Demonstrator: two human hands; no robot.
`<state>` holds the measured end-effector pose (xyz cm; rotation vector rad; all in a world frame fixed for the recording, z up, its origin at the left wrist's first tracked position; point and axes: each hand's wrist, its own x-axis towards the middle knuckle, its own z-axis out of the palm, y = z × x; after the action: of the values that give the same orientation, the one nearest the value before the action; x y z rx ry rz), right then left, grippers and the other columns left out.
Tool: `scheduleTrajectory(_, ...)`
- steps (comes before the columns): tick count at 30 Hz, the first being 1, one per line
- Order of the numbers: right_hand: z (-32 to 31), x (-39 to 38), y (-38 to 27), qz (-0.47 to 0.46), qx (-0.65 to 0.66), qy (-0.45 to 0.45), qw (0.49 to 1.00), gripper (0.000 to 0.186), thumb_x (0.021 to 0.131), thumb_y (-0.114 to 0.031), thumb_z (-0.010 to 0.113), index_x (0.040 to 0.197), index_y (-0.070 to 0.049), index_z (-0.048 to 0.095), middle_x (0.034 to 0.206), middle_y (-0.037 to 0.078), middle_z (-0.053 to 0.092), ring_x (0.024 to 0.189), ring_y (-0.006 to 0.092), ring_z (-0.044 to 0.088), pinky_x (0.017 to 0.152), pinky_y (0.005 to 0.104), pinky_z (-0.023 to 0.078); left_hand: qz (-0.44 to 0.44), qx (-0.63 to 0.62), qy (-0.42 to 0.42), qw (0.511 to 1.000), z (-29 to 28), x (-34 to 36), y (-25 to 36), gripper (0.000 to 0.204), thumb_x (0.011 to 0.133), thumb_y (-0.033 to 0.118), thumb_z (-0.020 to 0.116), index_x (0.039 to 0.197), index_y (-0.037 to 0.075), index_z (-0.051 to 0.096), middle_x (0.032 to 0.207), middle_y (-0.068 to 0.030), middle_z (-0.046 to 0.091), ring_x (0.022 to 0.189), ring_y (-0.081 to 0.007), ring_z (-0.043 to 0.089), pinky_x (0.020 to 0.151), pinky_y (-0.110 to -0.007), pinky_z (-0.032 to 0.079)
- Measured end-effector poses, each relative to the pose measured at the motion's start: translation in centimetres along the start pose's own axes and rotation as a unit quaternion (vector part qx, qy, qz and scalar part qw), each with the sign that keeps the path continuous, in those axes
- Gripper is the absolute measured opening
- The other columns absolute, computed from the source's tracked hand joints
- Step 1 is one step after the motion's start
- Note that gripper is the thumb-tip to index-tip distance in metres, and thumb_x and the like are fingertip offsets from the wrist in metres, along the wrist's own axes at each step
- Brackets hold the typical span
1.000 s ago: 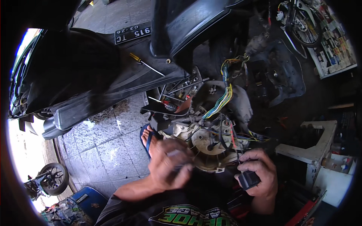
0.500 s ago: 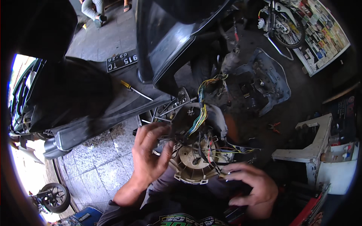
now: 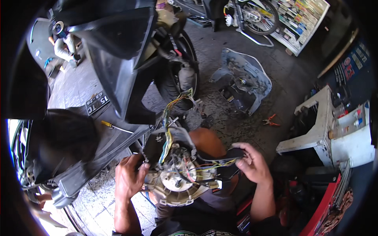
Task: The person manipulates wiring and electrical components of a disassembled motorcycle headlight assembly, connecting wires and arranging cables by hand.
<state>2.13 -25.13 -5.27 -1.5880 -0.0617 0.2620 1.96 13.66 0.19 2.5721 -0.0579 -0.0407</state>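
A headlight assembly (image 3: 189, 196), its cream back facing up, rests over my lap with a dark plastic cover (image 3: 182, 135) around its far side. A bundle of yellow, green and blue wires (image 3: 168, 143) runs from its middle toward the motorcycle. Thinner loose wires (image 3: 212, 163) cross to the right. My left hand (image 3: 130, 176) is closed on the assembly's left end, thumb and fingers pinching the dark edge. The right end of the dark cover sits between the thumb and fingers of my right hand (image 3: 252, 164). My palms hide parts of both ends.
Ahead stands the motorcycle's dark body panel (image 3: 118, 59) and wheel (image 3: 185, 78). A removed grey cover (image 3: 252, 74) and orange-handled pliers (image 3: 271, 120) lie on the floor. A yellow-handled screwdriver (image 3: 114, 126) lies left. Right are a white stool (image 3: 307, 143) and red toolbox (image 3: 323, 204). Another person (image 3: 65, 45) sits far left.
Both hands have gone from loosely spread fingers beside the assembly to holding its two ends. My right hand moved up and outward. The whole view has shifted, with the surroundings now farther left.
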Motion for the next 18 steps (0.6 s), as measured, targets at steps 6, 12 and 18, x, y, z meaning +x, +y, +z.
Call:
scheduleTrajectory(6,2.6,-1.1,2.7,-0.119,-0.078,0.133,0.981,0.06,0.09,-0.046,0.078,0.125,0.001,0.065,0.115,0.016,0.072,0.106,0.0256,0.072,0.091,0.0376,0.056,0.063,0.066,0.052,0.995,0.9,-1.7,-0.7,0.022,0.091,0.018,0.059,0.083,-0.003,0.057,0.079,-0.0235,0.056,0.077,-0.0445,0.055,0.068,-0.048,0.045)
scheduleTrajectory(12,2.5,-0.6,-6.5,-0.16,-0.176,-0.016,0.971,0.052,0.084,-0.037,0.087,0.117,-0.001,0.068,0.107,0.015,0.072,0.097,0.0317,0.073,0.084,0.0395,0.057,0.014,0.071,0.172,0.982,0.1,-6.5,-2.0,0.018,0.093,0.013,0.059,0.086,-0.004,0.059,0.076,-0.0186,0.057,0.067,-0.0397,0.055,0.064,-0.049,0.043)
scheduleTrajectory(18,0.1,-1.8,-9.9,-0.178,-0.101,-0.251,0.946,0.067,0.078,-0.04,0.09,0.124,0.0,0.065,0.11,0.016,0.073,0.097,0.0338,0.074,0.081,0.0395,0.06,-0.052,0.12,0.164,0.978,-2.3,-12.0,-1.5,0.023,0.101,0.01,0.053,0.114,-0.005,0.066,0.097,-0.0236,0.067,0.087,-0.0416,0.062,0.082,-0.05,0.047)
